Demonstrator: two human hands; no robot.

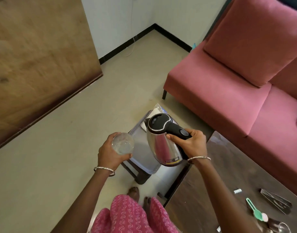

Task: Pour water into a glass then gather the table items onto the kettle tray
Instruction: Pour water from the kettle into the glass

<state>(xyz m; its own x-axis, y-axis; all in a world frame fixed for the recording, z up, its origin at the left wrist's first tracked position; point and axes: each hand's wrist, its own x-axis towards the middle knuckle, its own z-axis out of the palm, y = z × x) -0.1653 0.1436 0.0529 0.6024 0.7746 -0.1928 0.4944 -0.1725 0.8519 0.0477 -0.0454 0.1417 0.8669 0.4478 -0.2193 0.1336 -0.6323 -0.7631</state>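
the right hand (192, 145) has its fingers wrapped around the black handle of the steel kettle (164, 140), which hangs above the silver tray (141, 153), its black lid tilted away from the person. the left hand (109, 153) has its fingers closed around a clear glass (123, 143), held just left of the kettle over the tray's left edge; whether there is water in it cannot be told. the tray rests on a small dark stool (137, 175) standing on the beige floor (60, 165), with a clear packet (157, 108) at its far end.

on the right, the dark glossy counter (228, 165) carries a green scoop (252, 210), a metal tong-like piece (277, 201), a small sachet (237, 191) and, at the lower edge, another glass (283, 228); these lie well apart from the tray. a label sits low on the kettle's body, but its writing is too small to read.

a pink sofa (236, 73) stands beyond the counter and a wooden panel (35, 64) fills the left. open floor lies left of the stool; the counter's corner comes close to its right side.
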